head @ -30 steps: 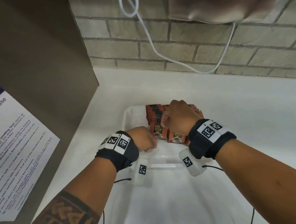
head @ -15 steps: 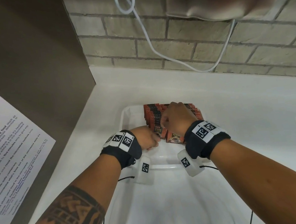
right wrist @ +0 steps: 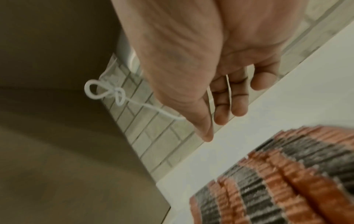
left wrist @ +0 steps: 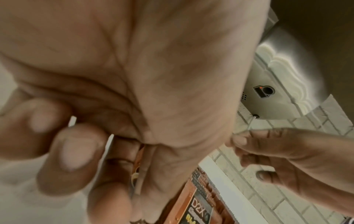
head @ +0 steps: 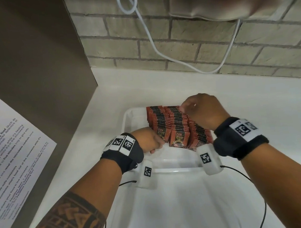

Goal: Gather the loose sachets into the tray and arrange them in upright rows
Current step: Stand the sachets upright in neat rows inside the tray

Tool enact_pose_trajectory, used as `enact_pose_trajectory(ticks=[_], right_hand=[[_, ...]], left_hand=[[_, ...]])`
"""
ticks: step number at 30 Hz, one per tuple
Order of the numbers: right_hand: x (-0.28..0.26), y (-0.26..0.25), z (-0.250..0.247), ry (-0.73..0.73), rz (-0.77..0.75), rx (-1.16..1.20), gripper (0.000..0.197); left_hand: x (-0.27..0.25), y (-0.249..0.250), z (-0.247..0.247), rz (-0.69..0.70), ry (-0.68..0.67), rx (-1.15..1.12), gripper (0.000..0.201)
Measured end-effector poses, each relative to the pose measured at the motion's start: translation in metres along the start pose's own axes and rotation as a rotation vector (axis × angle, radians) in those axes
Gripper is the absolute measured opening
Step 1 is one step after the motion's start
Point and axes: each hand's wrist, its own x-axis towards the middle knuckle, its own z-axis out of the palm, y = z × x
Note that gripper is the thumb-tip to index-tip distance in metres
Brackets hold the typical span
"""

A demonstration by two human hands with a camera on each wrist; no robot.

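- Risk: the sachets [head: 174, 124], standing in upright rows at the far end of the tray [head: 126, 119], could topple toward the tray's empty near end if the front support were released.
- Left hand [head: 148, 141], fingers curled, pinched the front sachet of the left row.
- Right hand [head: 203, 111] hovered over the far rows, fingers relaxed, holding nothing.

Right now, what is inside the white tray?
Upright rows of red-brown sachets fill the white tray's far end. The right hand covers part of the rightmost row.
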Motion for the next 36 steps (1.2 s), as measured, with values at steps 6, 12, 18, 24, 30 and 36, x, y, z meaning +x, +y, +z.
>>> enact_pose_trajectory(ticks=[6,12,18,24,30,36], right_hand=[[-0.027,0.068,-0.02,0.167,0.218,0.071,0.014],[-0.066,0.089,0.016,0.09,0.276,0.176,0.048],[-0.072,0.084,0.01,0.292,0.125,0.032,0.019],[-0.091,0.065,0.012,0.079,-0.051,-0.059,0.015],[-0.093,0.061,0.016,-0.044,0.034,-0.12,0.026],[-0.093,0.061,0.024,-0.075,0.033,-0.269,0.017]], left_hand=[[-0.011,-0.013,-0.016,0.069,0.158,-0.019,0.024],[-0.013,0.009,0.009,0.067,-0.127,0.056,0.025],[-0.003,0.05,0.03,0.1,-0.215,0.133,0.023],[-0.002,0.062,0.036,0.098,-0.3,0.262,0.033],[0.005,0.059,0.038,0.108,-0.323,0.196,0.049],[0.017,0.048,0.043,0.013,-0.314,0.04,0.053]])
